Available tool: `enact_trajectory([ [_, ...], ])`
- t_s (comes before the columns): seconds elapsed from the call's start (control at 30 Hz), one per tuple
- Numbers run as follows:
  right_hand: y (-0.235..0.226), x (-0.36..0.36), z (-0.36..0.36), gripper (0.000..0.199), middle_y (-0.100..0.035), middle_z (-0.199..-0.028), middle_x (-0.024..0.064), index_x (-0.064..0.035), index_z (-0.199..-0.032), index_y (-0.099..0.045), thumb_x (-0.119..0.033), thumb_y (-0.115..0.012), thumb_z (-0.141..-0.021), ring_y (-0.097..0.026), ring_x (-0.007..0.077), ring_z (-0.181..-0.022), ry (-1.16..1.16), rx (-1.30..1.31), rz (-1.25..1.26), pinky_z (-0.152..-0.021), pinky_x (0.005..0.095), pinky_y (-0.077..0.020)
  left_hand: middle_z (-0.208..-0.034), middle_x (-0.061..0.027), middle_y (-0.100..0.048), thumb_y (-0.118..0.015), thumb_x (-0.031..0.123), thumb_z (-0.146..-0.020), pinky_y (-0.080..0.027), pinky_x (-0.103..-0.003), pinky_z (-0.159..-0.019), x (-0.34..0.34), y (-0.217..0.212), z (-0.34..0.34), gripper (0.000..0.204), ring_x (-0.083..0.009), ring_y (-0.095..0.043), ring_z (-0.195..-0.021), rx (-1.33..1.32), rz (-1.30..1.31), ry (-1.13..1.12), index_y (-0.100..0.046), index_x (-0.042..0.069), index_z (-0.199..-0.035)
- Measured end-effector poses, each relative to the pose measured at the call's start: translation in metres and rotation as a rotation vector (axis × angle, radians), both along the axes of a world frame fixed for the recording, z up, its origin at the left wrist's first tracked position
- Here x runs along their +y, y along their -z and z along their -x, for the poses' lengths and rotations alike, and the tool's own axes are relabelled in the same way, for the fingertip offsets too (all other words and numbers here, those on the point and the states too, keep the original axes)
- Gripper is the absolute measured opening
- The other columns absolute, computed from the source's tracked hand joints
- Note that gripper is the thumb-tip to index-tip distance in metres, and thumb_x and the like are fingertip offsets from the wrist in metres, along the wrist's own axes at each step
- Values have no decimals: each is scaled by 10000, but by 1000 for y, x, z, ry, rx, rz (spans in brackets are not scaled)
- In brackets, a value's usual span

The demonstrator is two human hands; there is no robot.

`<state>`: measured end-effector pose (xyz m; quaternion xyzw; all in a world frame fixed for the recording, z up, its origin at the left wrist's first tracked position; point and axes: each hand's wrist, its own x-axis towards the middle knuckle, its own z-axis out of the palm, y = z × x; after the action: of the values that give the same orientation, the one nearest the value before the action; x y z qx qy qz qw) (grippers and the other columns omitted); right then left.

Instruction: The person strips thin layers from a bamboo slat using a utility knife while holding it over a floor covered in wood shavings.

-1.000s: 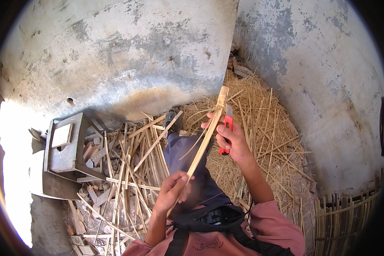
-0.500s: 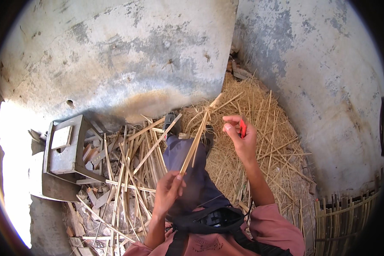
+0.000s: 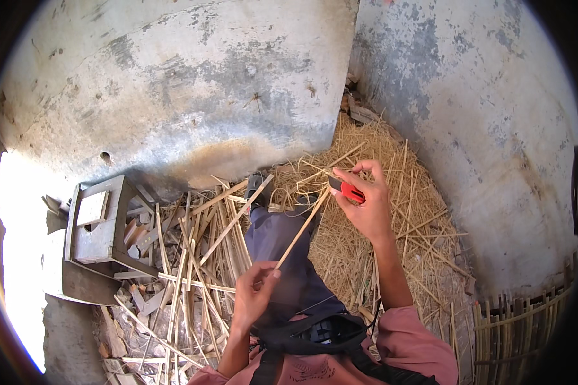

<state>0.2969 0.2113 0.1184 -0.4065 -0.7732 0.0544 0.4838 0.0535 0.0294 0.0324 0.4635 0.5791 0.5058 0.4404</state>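
Left hand (image 3: 253, 296) pinches near end of thin bamboo strip (image 3: 302, 226), fingers closed on it. Strip slants up over lap to right hand (image 3: 366, 205). Right hand clenched round red-handled knife (image 3: 348, 190), blade at strip's far end, beside fingertips. Risk, as I judge: blade skids off narrow strip toward thumb or thigh below; strip may splinter. Loose split bamboo (image 3: 192, 256) and straw (image 3: 392, 256) underfoot, wooden stool (image 3: 96, 224) at left.
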Motion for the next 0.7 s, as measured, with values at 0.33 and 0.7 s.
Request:
enact_trajectory([
  [0.33,-8,13,-19,224,-758,-1087,38,-122,-1033,-810,-140,-867,-817,-753,290,-831,-54,-240,82,-743,395,-599,-867,-30,-751,-778,143,-1006,-581,-290,-746,-2,-1,3,200,-76,-690,-784,213,4,12,-751,-9,-1134],
  [0.7,-3,19,-24,287,-730,-829,115,-39,-1026,-815,-309,-831,-926,-653,240,-673,43,-103,502,-649,370,-492,-873,-36,-764,-783,156,-1001,-581,-319,-763,-4,-2,-1,207,-100,-710,-821,228,21,26,-752,6,-1139],
])
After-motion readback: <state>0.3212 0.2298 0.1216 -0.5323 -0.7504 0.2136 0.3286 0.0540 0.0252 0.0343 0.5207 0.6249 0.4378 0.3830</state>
